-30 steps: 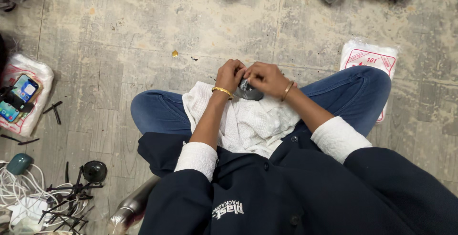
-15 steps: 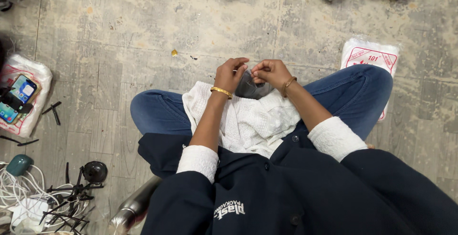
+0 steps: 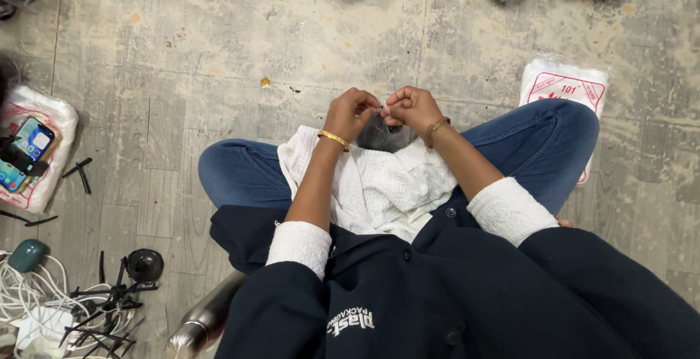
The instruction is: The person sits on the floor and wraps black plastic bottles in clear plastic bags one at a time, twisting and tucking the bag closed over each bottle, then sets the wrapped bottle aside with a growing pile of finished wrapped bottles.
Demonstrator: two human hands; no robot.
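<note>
I see the white cloth (image 3: 379, 188) spread over the crossed legs on the floor (image 3: 219, 53), unchanged from a second ago. The small dark grey piece (image 3: 385, 134) sits at its far edge. It has dropped lower in the grip than before. Left hand (image 3: 351, 113) and right hand (image 3: 410, 107) have closed in knuckle to knuckle, both pinching its top, so I judge fine fingerwork is underway.
</note>
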